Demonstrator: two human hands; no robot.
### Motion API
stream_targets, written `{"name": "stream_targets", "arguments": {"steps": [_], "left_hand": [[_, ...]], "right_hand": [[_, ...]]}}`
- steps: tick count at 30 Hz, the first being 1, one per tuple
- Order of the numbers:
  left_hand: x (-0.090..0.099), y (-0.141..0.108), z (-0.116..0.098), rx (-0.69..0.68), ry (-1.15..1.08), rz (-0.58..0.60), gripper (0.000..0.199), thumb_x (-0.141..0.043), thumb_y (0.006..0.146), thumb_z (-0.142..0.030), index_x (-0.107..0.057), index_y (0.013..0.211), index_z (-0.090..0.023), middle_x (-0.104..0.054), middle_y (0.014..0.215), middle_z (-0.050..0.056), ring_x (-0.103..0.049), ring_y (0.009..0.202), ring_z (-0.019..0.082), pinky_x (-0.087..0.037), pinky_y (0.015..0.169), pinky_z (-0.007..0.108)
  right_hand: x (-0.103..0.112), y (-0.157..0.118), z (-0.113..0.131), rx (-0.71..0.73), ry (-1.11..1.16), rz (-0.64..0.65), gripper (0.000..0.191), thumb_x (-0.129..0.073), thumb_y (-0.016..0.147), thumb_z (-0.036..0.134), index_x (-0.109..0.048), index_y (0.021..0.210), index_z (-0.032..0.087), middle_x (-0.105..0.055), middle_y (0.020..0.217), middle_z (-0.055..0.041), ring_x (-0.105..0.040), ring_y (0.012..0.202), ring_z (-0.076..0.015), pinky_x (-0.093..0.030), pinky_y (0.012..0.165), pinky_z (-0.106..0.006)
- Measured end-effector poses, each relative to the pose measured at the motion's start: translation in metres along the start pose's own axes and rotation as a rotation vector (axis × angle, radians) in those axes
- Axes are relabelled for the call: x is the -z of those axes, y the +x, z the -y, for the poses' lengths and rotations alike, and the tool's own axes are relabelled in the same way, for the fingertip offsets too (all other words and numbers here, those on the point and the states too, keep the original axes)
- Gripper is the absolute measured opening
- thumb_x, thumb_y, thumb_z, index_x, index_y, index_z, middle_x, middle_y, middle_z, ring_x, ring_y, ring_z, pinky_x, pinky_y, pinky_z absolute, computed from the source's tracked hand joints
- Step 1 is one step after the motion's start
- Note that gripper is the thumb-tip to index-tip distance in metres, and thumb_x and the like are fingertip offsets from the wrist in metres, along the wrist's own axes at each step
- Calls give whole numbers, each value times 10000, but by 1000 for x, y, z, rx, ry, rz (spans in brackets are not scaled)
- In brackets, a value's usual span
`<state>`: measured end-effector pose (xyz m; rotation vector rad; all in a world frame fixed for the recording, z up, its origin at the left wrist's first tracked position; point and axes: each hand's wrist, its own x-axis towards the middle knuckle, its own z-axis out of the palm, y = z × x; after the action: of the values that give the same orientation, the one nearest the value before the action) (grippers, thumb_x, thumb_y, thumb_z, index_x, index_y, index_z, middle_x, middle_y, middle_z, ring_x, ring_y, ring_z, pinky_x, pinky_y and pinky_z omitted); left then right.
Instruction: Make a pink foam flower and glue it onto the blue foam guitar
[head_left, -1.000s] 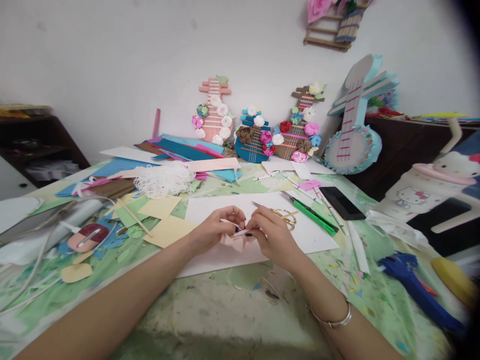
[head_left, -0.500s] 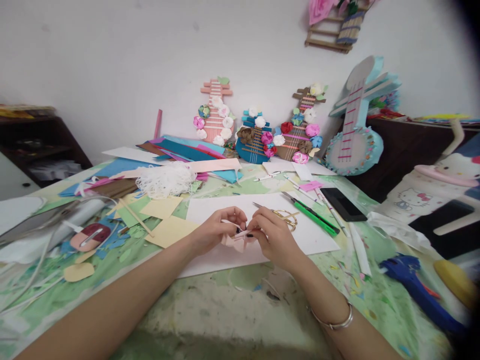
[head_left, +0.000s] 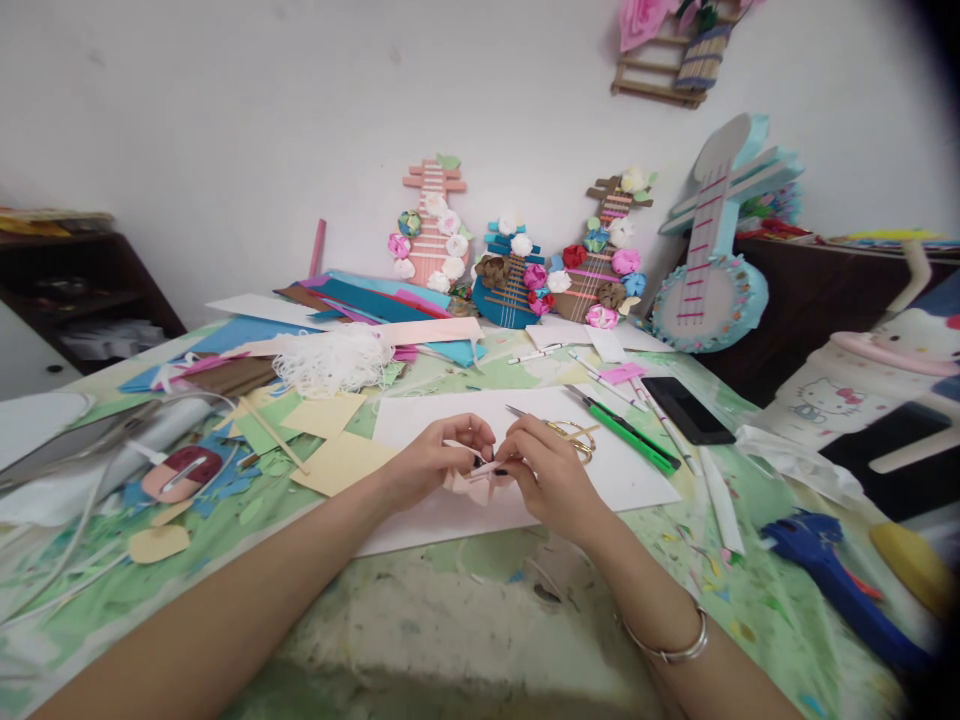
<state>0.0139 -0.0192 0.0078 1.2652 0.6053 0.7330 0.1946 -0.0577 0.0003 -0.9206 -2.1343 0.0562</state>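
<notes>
Pink papery piece: holds it pinched in left hand and right hand, over white sheet, near gold-handled scissors.

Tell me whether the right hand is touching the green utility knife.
Apart. The head view shows a bare strip of the white sheet between the right hand and the green utility knife.

Two hands, four model instruments, one green cutter, one bracelet
</notes>
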Motion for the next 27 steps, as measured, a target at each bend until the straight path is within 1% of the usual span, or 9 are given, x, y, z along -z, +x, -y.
{"name": "stream_targets", "arguments": {"steps": [27], "left_hand": [[-2,-1,-3,11,-15,-9,314,-513,484,-59,-573,782,-140,-574,720,-1,-532,666,130,-362,616,243]], "right_hand": [[1,0,1,-2,-2,8,189,-434,808,17,-531,801,180,-516,810,-46,-488,723,-160,-382,639,-283]]}}
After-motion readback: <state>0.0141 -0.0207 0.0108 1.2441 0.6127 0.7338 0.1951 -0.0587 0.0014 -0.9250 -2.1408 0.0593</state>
